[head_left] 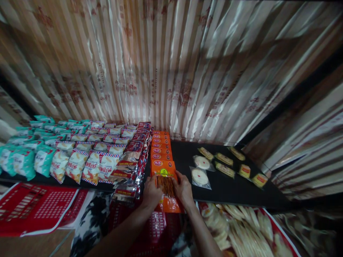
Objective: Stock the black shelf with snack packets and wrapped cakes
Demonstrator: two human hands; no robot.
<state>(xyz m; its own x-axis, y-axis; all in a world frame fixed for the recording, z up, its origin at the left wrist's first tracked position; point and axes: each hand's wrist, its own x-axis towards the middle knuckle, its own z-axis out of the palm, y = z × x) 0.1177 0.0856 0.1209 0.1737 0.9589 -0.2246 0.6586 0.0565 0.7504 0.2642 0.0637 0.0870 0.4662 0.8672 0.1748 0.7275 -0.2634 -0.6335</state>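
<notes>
Wrinkled, translucent plastic sheeting [160, 64] with vertical stripes and reddish print hangs behind a black shelf [184, 151] stocked with snacks. At the middle of its front edge, the left hand [152, 191] and the right hand [183, 189] grip an orange snack packet [167, 186] from its two sides, thumbs toward the face of the pack. The packet is flat and bright orange, its plastic glossy. A red-pink oval logo with pale lettering sits at the upper left, a small round emblem at the upper right, and a yellow-green label just below them. Across the middle a clear window shows dark brown, glistening strips lying lengthwise; under it comes another orange band, whose small print is too blurred to read. That lower end reaches past the shelf edge, above a red basket [158, 228]. Directly behind, a row of matching orange packets [160, 146] runs back to the sheeting, each showing the same oval logo. Dark red packets [135, 144] stand just left of the row, with striped-edge white bags [92, 166] beyond them; well to the right lie two round white pieces in clear wrap [201, 176].
</notes>
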